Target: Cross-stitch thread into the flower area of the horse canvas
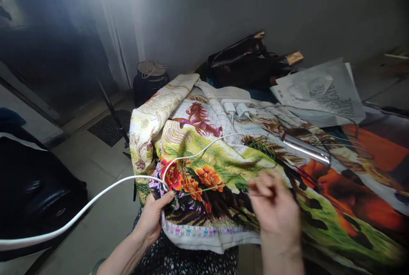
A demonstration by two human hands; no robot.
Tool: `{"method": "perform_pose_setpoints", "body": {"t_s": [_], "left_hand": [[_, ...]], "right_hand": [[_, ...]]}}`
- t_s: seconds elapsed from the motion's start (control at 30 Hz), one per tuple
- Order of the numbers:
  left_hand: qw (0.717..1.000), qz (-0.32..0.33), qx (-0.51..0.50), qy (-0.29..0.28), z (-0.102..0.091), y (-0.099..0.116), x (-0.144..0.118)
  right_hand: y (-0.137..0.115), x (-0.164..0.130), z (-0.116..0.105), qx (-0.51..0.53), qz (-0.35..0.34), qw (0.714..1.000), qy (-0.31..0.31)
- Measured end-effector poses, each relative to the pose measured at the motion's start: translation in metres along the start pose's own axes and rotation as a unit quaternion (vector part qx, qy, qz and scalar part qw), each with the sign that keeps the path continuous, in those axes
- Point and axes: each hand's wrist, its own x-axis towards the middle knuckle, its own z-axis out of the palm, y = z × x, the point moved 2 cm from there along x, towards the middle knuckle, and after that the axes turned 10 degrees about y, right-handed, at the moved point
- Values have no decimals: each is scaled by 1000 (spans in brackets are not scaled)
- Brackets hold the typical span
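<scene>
Embroidered cloth (204, 168) spread over a lap and a surface, seen from above, with a hand at each side of its near edge.

The left hand (153, 215) is placed on the cloth's near left edge, beside a cable (96, 200) that runs off to the left. The right hand (275, 206) is raised over the cloth to the right, with a thread (204, 189) stretched between the hands. Two chargers (236, 108) lie on the cloth farther back. A bag (246, 59) stands behind them, papers (322, 91) to its right. A pot (150, 76) stands on the floor at the back left.
</scene>
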Motion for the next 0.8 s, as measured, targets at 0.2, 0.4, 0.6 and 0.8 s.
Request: {"method": "perform_pose_setpoints", "body": {"t_s": [0.2, 0.4, 0.6, 0.8], "left_hand": [[1000, -20, -7, 1, -3, -2, 0], [1000, -19, -12, 0, 0, -4, -2], [1000, -1, 6, 5, 0, -2, -3], [1000, 7, 7, 7, -1, -4, -2]], "right_hand": [[-37, 6, -14, -82, -243, 966, 42], [48, -54, 14, -271, 13, 951, -148], [81, -84, 34, -459, -14, 846, -272], [78, -80, 41, -483, -66, 824, -289]]}}
